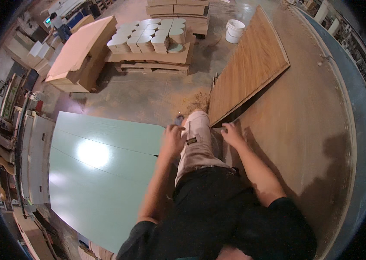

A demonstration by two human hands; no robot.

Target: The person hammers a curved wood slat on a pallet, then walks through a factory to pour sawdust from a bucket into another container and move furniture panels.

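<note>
My left hand, slightly blurred, hangs beside my light trouser leg, near the right edge of a stack of pale green panels. Its fingers are loosely bent and apart, with nothing seen in them. On the other side of the leg, my right hand is empty too, thumb and fingers apart. It is close to the near corner of a wood-grain board; whether it touches the board I cannot tell. That board lies slanted, partly over a wide brown surface on my right.
Ahead, a wooden pallet bears stacks of rounded pale pieces. A large pinkish stack of sheets stands left of it. A white bucket and sawdust are on the floor. Another person stands far left.
</note>
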